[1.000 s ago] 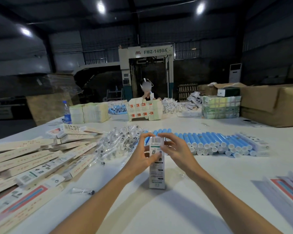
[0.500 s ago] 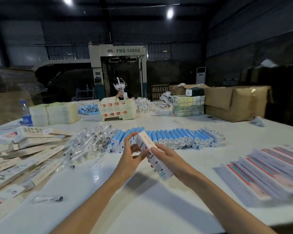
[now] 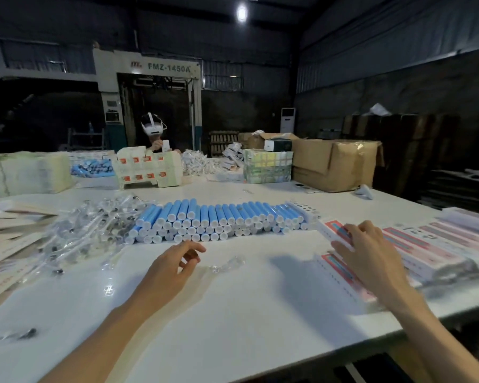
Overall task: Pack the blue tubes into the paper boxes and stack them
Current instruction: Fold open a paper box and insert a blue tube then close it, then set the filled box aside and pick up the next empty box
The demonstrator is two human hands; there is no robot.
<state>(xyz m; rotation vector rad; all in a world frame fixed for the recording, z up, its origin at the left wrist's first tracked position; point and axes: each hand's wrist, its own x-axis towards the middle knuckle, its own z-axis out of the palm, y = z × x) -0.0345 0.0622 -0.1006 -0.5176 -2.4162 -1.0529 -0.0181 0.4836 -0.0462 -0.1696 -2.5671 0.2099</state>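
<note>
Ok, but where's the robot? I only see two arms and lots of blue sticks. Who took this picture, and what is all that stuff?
There is no robot here. The arms belong to a person, and the picture comes from a camera worn on that person's head, looking forward and down. The left hand hovers over the white table, fingers loosely curled, holding nothing. The right hand lays its fingers on a long paper box at the right, beside a row of boxes like it. The blue sticks are blue tubes with white caps, piled in the middle. Left of them is a heap of small clear packets, and further left lie flat paper boxes. Across the table is another person wearing a white headset.
</note>
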